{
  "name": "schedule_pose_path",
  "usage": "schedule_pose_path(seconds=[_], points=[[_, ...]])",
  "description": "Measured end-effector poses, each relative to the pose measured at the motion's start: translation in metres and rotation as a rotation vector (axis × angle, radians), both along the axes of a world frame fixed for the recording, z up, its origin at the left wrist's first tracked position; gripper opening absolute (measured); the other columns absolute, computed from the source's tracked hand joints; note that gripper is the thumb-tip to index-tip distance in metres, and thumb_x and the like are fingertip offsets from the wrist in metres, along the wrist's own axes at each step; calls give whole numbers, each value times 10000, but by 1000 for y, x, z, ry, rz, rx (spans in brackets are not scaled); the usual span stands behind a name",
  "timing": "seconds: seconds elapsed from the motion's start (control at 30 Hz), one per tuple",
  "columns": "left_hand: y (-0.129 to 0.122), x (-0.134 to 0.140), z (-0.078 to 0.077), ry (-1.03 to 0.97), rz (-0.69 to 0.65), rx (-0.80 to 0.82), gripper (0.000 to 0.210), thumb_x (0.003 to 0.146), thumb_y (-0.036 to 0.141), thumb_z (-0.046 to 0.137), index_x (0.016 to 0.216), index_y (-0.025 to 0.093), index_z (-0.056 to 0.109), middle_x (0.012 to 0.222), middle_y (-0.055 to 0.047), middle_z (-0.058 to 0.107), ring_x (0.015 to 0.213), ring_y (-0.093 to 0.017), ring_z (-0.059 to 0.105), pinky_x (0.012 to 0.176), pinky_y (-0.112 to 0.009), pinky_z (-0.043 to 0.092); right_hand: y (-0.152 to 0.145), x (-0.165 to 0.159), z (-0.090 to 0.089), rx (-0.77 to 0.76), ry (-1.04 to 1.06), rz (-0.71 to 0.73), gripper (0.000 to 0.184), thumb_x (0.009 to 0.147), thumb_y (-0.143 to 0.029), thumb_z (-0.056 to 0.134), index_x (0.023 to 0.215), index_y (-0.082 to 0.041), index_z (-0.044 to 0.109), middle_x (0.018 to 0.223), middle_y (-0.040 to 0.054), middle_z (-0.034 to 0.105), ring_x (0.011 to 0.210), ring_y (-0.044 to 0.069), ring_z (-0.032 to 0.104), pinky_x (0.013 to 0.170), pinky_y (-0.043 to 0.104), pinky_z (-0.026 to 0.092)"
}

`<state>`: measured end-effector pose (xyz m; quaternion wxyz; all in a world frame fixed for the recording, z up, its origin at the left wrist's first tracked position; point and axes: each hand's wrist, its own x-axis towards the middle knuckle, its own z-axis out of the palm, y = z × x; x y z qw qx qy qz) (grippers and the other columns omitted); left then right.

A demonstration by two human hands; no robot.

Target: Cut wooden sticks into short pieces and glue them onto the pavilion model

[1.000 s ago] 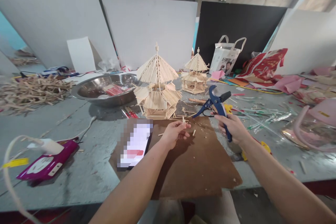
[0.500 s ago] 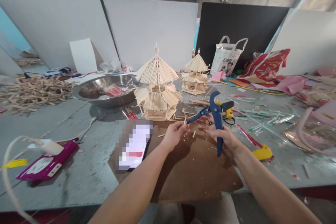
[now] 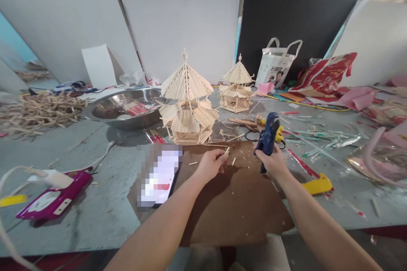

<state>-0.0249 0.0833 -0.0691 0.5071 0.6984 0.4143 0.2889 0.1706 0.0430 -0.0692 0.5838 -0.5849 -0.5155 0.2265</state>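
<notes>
My left hand [image 3: 210,166] is over the brown board [image 3: 229,216], its fingers pinched on a short wooden stick [image 3: 227,150] that points up. My right hand [image 3: 275,163] grips a blue pipe cutter [image 3: 269,135] upright near the board's right side, apart from the left hand. Just beyond the board stands a pagoda model [image 3: 187,120] built from pale sticks, with a smaller one [image 3: 237,97] farther back. A loose stick piece [image 3: 233,161] lies close to my left hand. To the left of that hand rests a phone [image 3: 159,178] with a blurred screen.
A steel basin [image 3: 111,120] with red-and-white packets sits behind the phone. At far left are a heap of wood pieces [image 3: 47,112] and a purple power strip [image 3: 57,197]. Plastic wrappers [image 3: 330,144] and a yellow-handled tool [image 3: 319,184] lie at right.
My right hand has drawn the cutter away from my left hand, to the right, and turned it so it appears narrower. The left hand still holds the stick. The view has shifted slightly.
</notes>
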Motion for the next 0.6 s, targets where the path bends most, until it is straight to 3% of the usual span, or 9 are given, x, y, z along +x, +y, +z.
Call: schedule_pose_path(seconds=[0.07,0.2,0.4,0.6], points=[[2,-2,1,13,3,42,316,735,440,443,675,143,533,603,18,567,397,-48,461,399,-171,322,-1,7,-2,12,-324,-68,374,576,-208,511,949,-194,481,835,41,551,769,199,533,746,356,411],[1,-3,4,3,-48,51,333,752,444,425,666,143,537,550,24,539,402,-50,452,408,-167,313,-5,5,0,-49,-714,20,546,547,-145,477,1089,-187,426,985,86,537,922,235,500,823,364,371],[-1,-1,10,-122,-111,-70,291,737,420,466,676,140,523,624,14,566,417,-49,467,423,-173,343,-6,0,-1,-115,-841,142,640,546,-167,488,1174,-161,367,1104,104,500,1031,252,431,877,383,325],[-1,-1,12,-115,-161,-126,234,737,348,475,657,136,532,620,6,576,426,-49,481,429,-172,358,-10,-6,4,-184,-892,258,589,556,-148,481,1140,-153,403,1073,101,519,998,227,449,841,352,328]])
